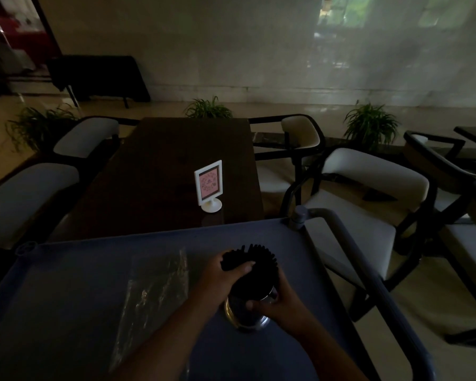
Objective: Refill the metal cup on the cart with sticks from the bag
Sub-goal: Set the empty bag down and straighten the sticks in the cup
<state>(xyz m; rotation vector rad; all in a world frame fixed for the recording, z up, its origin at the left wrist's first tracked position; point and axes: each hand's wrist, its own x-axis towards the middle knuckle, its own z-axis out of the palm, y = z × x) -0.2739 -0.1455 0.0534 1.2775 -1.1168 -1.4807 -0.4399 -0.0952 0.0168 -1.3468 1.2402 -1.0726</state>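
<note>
A shiny metal cup [246, 316] stands on the grey-blue cart top [66, 312], tilted a little toward me. A thick bunch of black sticks [259, 266] fans out of its mouth. My left hand [223, 273] is closed around the left part of the bunch, thumb across the sticks. My right hand [279, 302] grips the cup's rim and side from the right. A clear, crinkled plastic bag [154, 292] lies flat on the cart to the left of the cup; I cannot tell what it holds.
Past the cart is a dark wooden table [162, 171] with a white framed sign [209, 185]. White-cushioned chairs [368, 188] flank it, one close to the cart's right handle [363, 257]. Potted plants [368, 125] line the floor behind. The room is dim.
</note>
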